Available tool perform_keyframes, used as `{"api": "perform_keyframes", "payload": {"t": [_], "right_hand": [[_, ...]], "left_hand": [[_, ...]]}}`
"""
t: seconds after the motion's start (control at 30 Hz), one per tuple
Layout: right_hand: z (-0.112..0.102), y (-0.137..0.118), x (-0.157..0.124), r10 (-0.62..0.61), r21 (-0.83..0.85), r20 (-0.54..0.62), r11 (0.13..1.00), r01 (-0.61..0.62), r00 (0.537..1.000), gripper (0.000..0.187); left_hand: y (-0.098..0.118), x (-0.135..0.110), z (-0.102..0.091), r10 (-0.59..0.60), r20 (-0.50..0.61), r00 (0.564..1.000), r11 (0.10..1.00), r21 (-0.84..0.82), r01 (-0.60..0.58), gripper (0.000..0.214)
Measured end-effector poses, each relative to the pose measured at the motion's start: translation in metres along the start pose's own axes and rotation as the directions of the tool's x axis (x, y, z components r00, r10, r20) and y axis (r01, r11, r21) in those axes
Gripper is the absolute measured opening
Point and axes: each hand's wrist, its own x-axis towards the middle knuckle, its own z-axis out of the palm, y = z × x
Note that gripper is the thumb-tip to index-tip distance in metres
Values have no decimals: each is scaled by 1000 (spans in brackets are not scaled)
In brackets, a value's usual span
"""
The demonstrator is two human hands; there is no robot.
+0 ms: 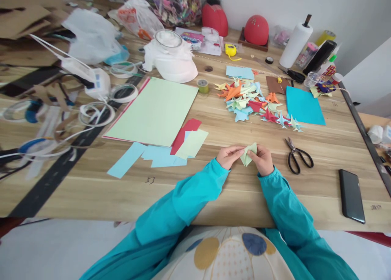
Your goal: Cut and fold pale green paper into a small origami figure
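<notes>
A small, partly folded piece of pale green paper (248,154) is pinched between both my hands just above the wooden table (238,190). My left hand (228,155) grips its left side with closed fingers. My right hand (262,159) pinches its right side. Both arms wear teal sleeves. A heap of folded paper figures (253,102) in orange, red, blue and green lies farther back on the table.
Black scissors (297,155) lie right of my hands, a black phone (351,195) nearer the right edge. A large pale green sheet (155,111) and loose blue, red and green scraps (165,149) lie to the left. A blue sheet (304,105), paper towel roll (295,45), tape rolls and bags crowd the back.
</notes>
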Motion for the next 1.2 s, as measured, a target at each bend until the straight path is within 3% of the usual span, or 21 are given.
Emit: {"api": "perform_keyframes", "payload": {"t": [0.43,0.6,1.03,1.2], "right_hand": [[2,-1,-2,2,-9,3,1000,-2,1000,30],[1,1,-2,-9,-37,-23,999,8,1000,31],[2,3,-2,-28,-3,-12,1000,28,1000,27],[1,4,-1,-41,-6,-19,999,41,999,26]], "left_hand": [[-1,-2,4,130,-83,988,966,237,-108,20],[-3,-3,5,141,-76,987,976,176,-126,22],[-9,1,3,39,-166,985,995,96,-24,20],[-5,0,3,157,-118,981,981,136,-141,20]]}}
